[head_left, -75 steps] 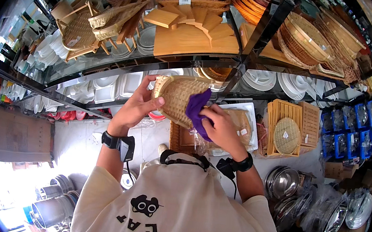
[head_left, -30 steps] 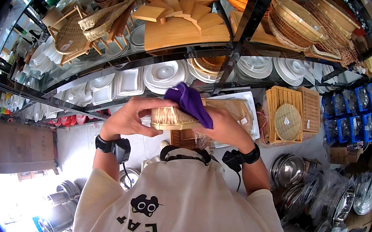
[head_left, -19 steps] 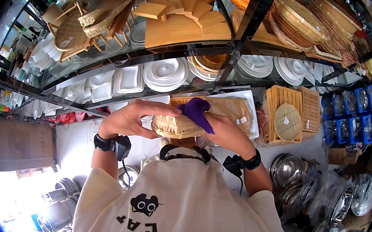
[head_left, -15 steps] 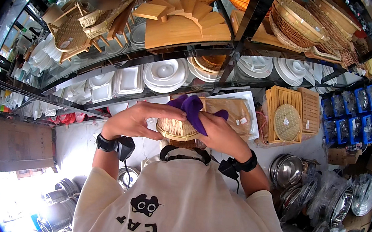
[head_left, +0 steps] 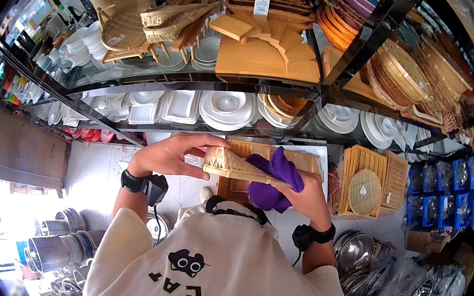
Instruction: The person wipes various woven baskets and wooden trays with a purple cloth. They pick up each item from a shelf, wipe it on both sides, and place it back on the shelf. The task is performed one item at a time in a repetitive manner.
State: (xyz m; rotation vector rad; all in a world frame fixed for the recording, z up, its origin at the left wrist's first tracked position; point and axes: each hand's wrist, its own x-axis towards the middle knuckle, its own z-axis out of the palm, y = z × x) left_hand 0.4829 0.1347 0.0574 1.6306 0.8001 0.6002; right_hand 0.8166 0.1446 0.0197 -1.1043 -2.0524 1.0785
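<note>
A small woven bamboo basket [head_left: 225, 163], shallow with a pointed tapering side, is held tilted in front of my chest. My left hand [head_left: 169, 155] grips its left end, fingers along the top and thumb at the lower rim. At the other end my right hand [head_left: 310, 196] is closed on a purple cloth [head_left: 269, 195], which is bunched over the basket's narrow right part and hangs below the rim. The cloth hides that part of the basket and some of my right fingers.
Ahead, a glass shelf [head_left: 139, 81] carries wicker trays, bamboo baskets and wooden boards [head_left: 267, 64], with white plates [head_left: 224, 105] below. Bamboo crates [head_left: 359, 156] stand right of my hands. Metal bowls [head_left: 354, 252] and blue bins [head_left: 462, 173] lie further right; steel pots [head_left: 56, 250] sit lower left.
My right hand has moved right and down with the purple cloth, from the basket's top to its right end. The basket has turned, showing its tapering side. The view has shifted slightly.
</note>
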